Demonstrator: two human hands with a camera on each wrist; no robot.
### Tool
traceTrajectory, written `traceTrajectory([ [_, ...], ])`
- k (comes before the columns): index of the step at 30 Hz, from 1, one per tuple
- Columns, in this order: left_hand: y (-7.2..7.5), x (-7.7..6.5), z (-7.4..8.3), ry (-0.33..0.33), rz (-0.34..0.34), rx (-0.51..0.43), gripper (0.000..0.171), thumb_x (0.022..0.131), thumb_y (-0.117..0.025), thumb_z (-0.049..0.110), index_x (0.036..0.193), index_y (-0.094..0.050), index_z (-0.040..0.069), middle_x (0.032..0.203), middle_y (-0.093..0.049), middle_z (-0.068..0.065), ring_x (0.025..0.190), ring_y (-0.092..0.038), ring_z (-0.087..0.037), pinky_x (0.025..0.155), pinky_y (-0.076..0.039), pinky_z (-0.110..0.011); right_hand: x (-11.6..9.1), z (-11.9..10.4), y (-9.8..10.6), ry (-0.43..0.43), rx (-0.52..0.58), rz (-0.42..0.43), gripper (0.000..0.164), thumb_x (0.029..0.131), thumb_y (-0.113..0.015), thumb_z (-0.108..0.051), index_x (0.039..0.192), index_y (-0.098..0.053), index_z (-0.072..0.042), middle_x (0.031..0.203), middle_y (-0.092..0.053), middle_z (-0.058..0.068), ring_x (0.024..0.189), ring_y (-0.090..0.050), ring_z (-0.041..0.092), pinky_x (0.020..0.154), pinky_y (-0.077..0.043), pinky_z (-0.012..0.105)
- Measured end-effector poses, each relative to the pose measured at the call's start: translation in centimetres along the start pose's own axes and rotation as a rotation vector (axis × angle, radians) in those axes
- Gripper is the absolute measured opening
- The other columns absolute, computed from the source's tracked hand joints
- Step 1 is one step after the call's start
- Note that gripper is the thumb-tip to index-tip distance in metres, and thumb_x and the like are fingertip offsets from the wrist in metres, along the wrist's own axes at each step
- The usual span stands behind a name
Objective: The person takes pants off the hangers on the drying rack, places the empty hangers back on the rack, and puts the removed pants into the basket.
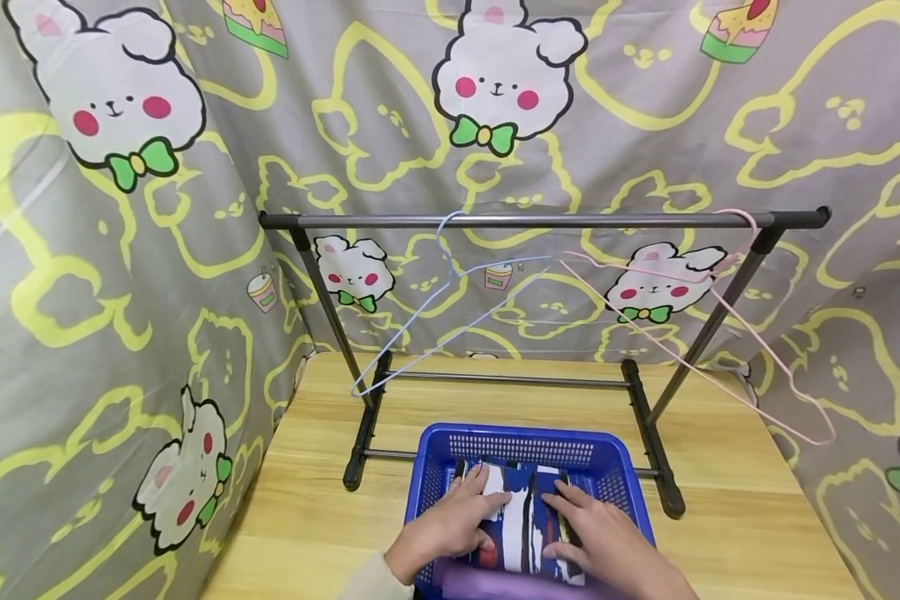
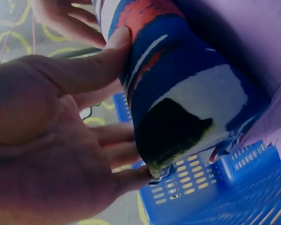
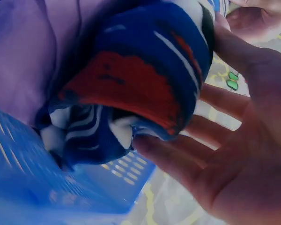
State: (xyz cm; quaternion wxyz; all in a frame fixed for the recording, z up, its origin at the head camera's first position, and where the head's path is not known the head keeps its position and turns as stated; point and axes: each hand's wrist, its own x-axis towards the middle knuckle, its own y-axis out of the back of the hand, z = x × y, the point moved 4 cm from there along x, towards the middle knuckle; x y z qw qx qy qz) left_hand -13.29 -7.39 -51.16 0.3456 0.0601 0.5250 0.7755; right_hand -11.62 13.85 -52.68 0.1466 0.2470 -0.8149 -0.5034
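Observation:
A folded cloth (image 1: 516, 521) patterned in blue, white, black and red lies in the blue basket; its exact kind cannot be told. At its left side my left hand (image 1: 450, 518) holds it, the thumb on the near face and the fingers over the far side. My right hand (image 1: 603, 537) grips the opposite side in the same way. Both wrist views show the bundle rolled or folded thick between thumb and fingers. A purple cloth (image 1: 513, 582) lies against its near side, partly cut off by the frame edge.
The blue basket (image 1: 521, 430) stands on a wooden table (image 1: 285, 508). Behind it rises a dark metal rack (image 1: 510, 221). A blue hanger (image 1: 420, 312) and a pink hanger (image 1: 768, 346) hang from its bar. A cartoon-print curtain (image 1: 397, 108) surrounds the table.

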Motion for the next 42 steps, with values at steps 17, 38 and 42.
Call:
traceTrajectory([
  [17, -0.4, 1.5, -1.7, 0.020, 0.011, -0.099, 0.066, 0.072, -0.086, -0.002, 0.134, -0.070, 0.016, 0.158, -0.039, -0.025, 0.146, -0.036, -0.043, 0.112, -0.038, -0.056, 1.0, 0.3, -1.7, -0.144, 0.051, -0.100, 0.085, 0.075, -0.082, -0.052, 0.142, -0.060, -0.003, 0.146, -0.047, 0.036, 0.107, -0.065, 0.053, 0.082, -0.053, 0.067],
  [38, 0.0, -1.1, -3.1, -0.064, 0.096, -0.016, 0.056, 0.082, -0.085, 0.008, 0.134, -0.070, 0.021, 0.157, -0.044, -0.018, 0.145, -0.040, -0.036, 0.111, -0.043, -0.047, 0.4, 0.5, 1.3, -0.087, 0.281, -0.045, 0.064, 0.093, -0.075, -0.037, 0.144, -0.057, -0.002, 0.149, -0.042, 0.037, 0.129, -0.047, 0.060, 0.095, -0.042, 0.074],
  [42, 1.2, -2.1, -4.4, -0.136, 0.214, -0.044, 0.053, 0.089, -0.080, 0.019, 0.140, -0.065, 0.014, 0.157, -0.043, -0.021, 0.144, -0.040, -0.041, 0.111, -0.041, -0.054, -0.4, 1.6, 3.1, -0.059, 0.151, 0.206, 0.059, 0.094, -0.076, -0.026, 0.145, -0.057, -0.004, 0.145, -0.050, 0.031, 0.127, -0.052, 0.055, 0.092, -0.048, 0.069],
])
